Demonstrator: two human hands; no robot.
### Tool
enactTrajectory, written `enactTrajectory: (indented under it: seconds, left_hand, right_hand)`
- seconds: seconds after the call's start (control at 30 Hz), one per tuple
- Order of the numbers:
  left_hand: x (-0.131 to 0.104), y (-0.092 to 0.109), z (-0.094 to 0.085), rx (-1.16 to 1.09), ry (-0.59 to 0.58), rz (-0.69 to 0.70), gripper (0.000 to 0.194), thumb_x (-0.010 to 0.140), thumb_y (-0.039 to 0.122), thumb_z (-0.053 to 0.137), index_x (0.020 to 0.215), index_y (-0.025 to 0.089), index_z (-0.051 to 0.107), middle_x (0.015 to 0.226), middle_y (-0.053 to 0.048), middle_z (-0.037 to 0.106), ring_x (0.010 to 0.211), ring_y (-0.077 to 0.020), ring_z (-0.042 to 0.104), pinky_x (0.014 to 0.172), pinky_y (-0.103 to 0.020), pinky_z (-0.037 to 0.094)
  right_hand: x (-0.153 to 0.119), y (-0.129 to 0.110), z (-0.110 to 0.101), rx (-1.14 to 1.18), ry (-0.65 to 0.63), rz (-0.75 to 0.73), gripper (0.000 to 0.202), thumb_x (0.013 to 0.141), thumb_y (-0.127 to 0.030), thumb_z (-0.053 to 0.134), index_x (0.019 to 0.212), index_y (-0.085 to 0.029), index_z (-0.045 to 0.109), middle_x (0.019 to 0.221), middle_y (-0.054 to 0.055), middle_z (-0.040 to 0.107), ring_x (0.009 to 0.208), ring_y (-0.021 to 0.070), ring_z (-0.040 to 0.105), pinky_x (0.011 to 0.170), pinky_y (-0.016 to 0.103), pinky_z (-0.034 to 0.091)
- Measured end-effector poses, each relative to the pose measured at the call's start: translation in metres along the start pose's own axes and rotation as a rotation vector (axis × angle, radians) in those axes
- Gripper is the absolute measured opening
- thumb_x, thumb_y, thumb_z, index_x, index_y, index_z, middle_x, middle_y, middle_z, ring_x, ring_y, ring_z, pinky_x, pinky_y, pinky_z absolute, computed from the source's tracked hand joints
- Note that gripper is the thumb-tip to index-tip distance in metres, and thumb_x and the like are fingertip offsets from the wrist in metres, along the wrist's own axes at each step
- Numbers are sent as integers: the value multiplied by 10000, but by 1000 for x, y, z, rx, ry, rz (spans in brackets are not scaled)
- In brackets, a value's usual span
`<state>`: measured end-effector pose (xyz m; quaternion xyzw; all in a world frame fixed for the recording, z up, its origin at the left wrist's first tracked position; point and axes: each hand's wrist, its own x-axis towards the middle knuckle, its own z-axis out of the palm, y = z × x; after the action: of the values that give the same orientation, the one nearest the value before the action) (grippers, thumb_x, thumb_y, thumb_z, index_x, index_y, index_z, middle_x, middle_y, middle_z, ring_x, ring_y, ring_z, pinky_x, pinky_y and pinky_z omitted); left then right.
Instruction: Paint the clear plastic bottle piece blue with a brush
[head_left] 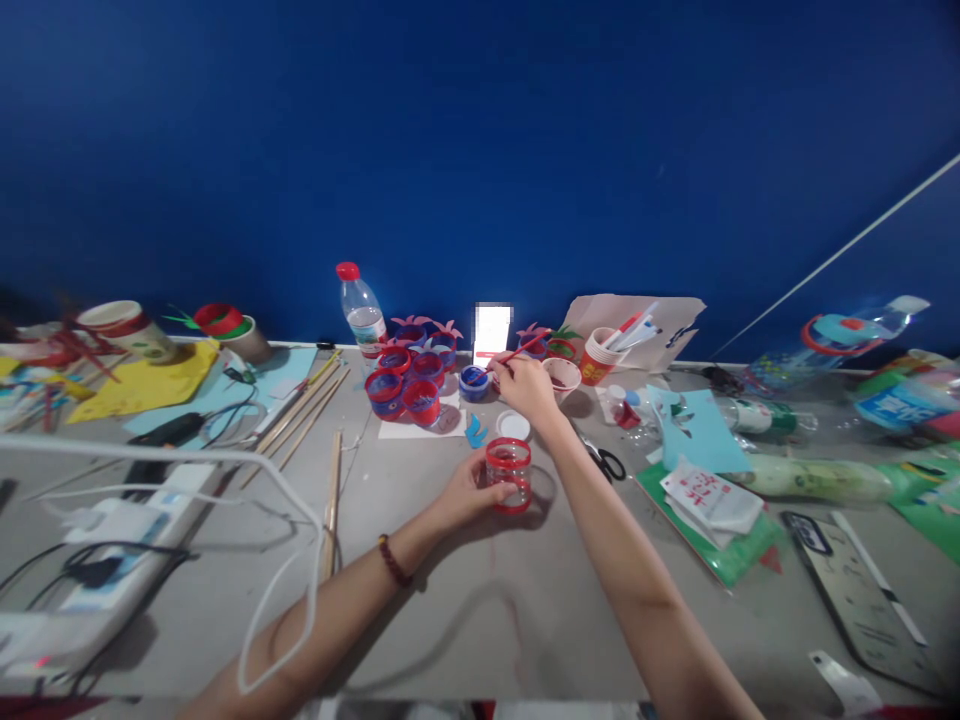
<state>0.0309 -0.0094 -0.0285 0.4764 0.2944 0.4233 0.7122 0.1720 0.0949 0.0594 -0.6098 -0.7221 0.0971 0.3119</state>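
Landmark: clear cup. Left hand gripping its side; likely light, flexing, slippery; lower wall suiting hold. Beyond cup, right hand pinching brush.

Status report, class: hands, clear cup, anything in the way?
Left hand holding red-banded clear cup. Right hand holding brush at blue paint pot. White lid close beyond cup.

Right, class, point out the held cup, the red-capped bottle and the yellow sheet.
Held cup (510, 474): head view, clear wall.
Red-capped bottle (367, 325): head view, label.
Yellow sheet (159, 384): head view, middle.
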Motion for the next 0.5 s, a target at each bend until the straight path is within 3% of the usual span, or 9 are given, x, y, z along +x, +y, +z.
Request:
enactTrajectory:
  seconds: [0.27, 0.4, 0.5]
  left_hand:
    - [1, -3, 0, -26, 17, -10, 592, 618, 399, 914, 1118, 159, 705, 1089, -151, 734, 993, -304, 703, 954, -487, 506]
    - [1, -2, -1, -10, 8, -9, 595, 617, 407, 913, 1113, 153, 707, 1086, -156, 735, 993, -305, 701, 982, -507, 491]
    - [1, -1, -1, -4, 9, 2, 575, 630, 396, 906, 1109, 150, 706, 1065, -156, 739, 980, -296, 702, 954, -491, 507]
  right_hand:
    - [-1, -1, -13, -164, 14, 68, 296, 981, -284, 501, 1033, -189, 777, 1027, 116, 761, 981, 256, 704, 835, 312, 502]
    - [1, 6, -3, -61, 60, 47, 289, 983, -264, 499, 987, -174, 774, 1057, 104, 762, 1002, 229, 701, 872, 288, 498]
    - [2, 5, 5, -28, 23, 36, 283, 985, -239, 501, 998, -161, 772, 1070, 99, 767, 1019, 218, 701, 876, 273, 496]
